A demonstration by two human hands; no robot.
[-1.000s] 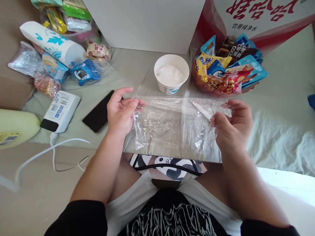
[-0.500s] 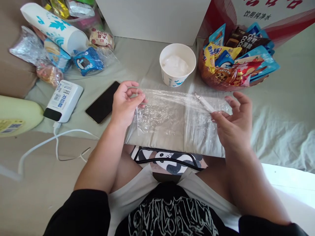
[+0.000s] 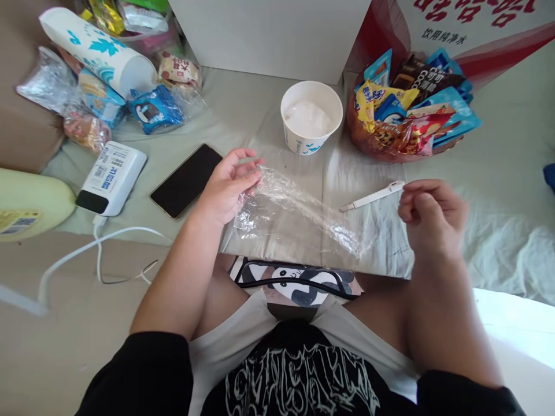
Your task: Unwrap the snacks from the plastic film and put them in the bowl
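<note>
Pale green bed sheet (image 3: 260,124) serves as work surface. Left hand (image 3: 225,188) pinches one end of a crumpled sheet of cling film (image 3: 295,214), which trails loose toward the right hand (image 3: 431,216). Right hand loosely curled, holding nothing; white plastic spoon (image 3: 373,196) lies just left of it. Yoghurt tub (image 3: 311,117) beyond both hands sits uncovered; wrapping apparently unfinished.

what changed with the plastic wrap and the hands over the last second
The right hand let go of the plastic wrap and drew back to the right, fingers curled. The wrap, stretched flat between both hands before, now lies crumpled on the cloth, held only by the left hand. The white stick now lies bare on the cloth. The bowl, phone and snack basket stayed put.
</note>
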